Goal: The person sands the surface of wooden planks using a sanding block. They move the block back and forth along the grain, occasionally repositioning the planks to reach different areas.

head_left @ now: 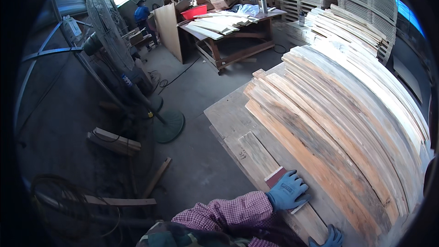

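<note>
My left hand (287, 191), in a blue work glove, lies across a sanding block (275, 178) and grips it from above. The block shows a dark red face with pale edges, and my palm covers its middle. It rests on a narrow wooden board (259, 151) with handwritten marks beside its far end. At the lower edge of the view, my right hand (328, 238), also gloved in blue, rests on the near part of the board. Its fingers are spread, and the picture's edge cuts off part of it.
Weathered planks (315, 132) are laid side by side to the right on the worktable (228, 107). Ahead, another table (219, 45) bears pale slats and a red tub (194, 12). A fan base (168, 127) and loose timber (114, 142) are on the left floor. A person (142, 16) stands far back.
</note>
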### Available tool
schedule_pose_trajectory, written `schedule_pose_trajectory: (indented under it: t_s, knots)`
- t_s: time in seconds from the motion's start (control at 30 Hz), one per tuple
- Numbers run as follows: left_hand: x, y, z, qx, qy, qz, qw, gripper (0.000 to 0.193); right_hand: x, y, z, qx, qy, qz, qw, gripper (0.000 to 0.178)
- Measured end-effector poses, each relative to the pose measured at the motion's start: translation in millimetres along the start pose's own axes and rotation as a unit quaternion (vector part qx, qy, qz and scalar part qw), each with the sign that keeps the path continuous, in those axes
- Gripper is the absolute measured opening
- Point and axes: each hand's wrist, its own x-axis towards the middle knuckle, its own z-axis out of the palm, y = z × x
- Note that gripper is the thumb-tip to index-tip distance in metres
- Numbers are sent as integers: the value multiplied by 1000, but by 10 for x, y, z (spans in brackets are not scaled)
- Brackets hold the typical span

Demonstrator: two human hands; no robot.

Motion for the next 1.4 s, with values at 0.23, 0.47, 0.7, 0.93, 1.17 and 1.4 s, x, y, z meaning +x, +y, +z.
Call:
schedule_pose_trajectory:
  t_s: [0.23,0.47,0.7,0.93,1.17,1.4]
  knots:
    - [140,-1609,-963,137,-10,-154,979,29,24,-22,-10,-4,5,-9,1000,77]
    - [133,-1604,-811,178,15,-249,952,29,10,-27,11,-12,13,-12,1000,76]
    - [9,-479,-217,52,26,-30,998,27,13,-27,-11,-24,14,-7,1000,75]
    - [-38,-659,-319,-15,-33,40,999,29,21,-29,-24,-29,-3,-6,1000,76]
    - [170,-1888,-1066,102,41,-319,941,41,16,-53,-5,-23,-10,-2,1000,75]
    - [197,-1270,-642,151,11,-141,978,31,14,-22,19,-19,14,-28,999,73]
